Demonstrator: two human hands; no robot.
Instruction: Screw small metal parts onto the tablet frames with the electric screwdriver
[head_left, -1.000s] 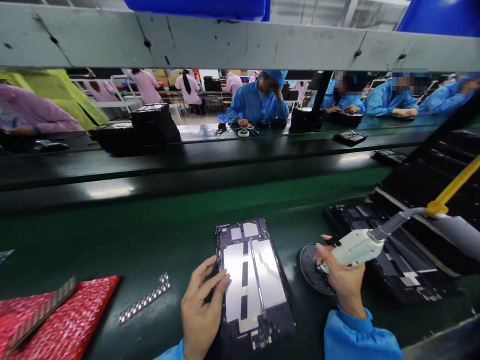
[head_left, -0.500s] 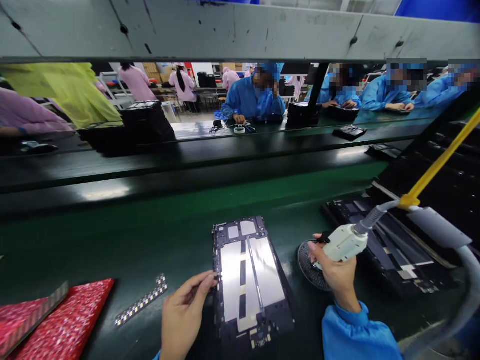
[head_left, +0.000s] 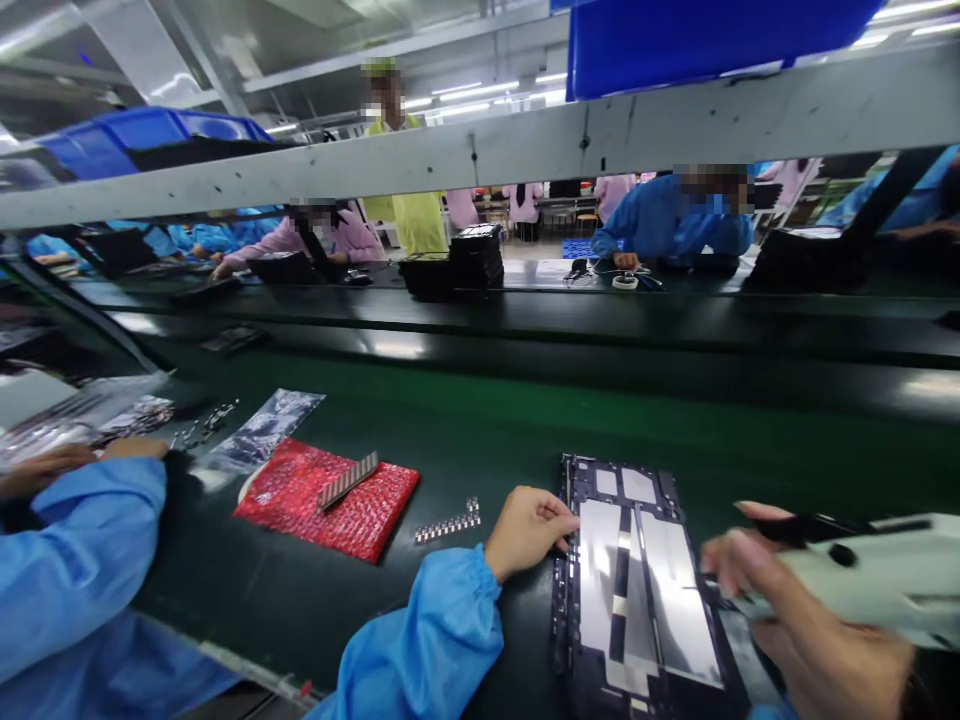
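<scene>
Left hand [head_left: 529,530]: thumb and finger pinched together at the device's left edge, as before
Right hand [head_left: 817,610]: gripping power tool [head_left: 870,580], now nearer the device
Device [head_left: 600,570]: flat on green table [head_left: 480,420]

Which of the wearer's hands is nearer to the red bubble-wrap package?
Left. The left hand is at the left edge of the device chassis, right of the package; the right hand, holding the pale handheld tool, is farther off, beyond the chassis.
</scene>
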